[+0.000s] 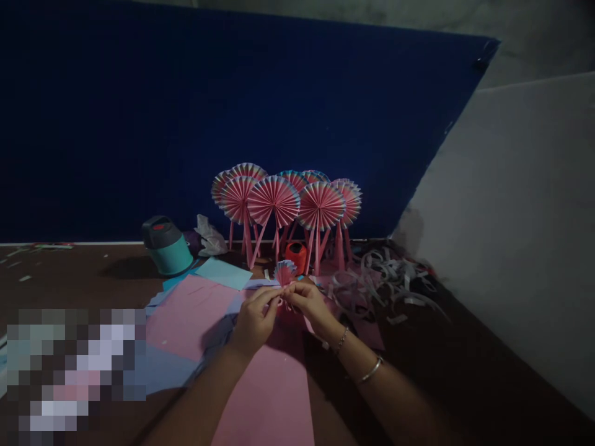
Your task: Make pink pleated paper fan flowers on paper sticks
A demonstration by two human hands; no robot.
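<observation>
Because the fan [285, 272] might spring open, the left hand [255, 317] and right hand [312, 307], nearly closed, pinch its bottom; pink paper [272, 384] lies below them.

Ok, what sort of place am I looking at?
Probably an indoor paper-craft workspace: pleated paper fans stand clustered at the back, curled pale strips lie heaped to the right, and a small pleated piece is held in the left hand and right hand.
</observation>
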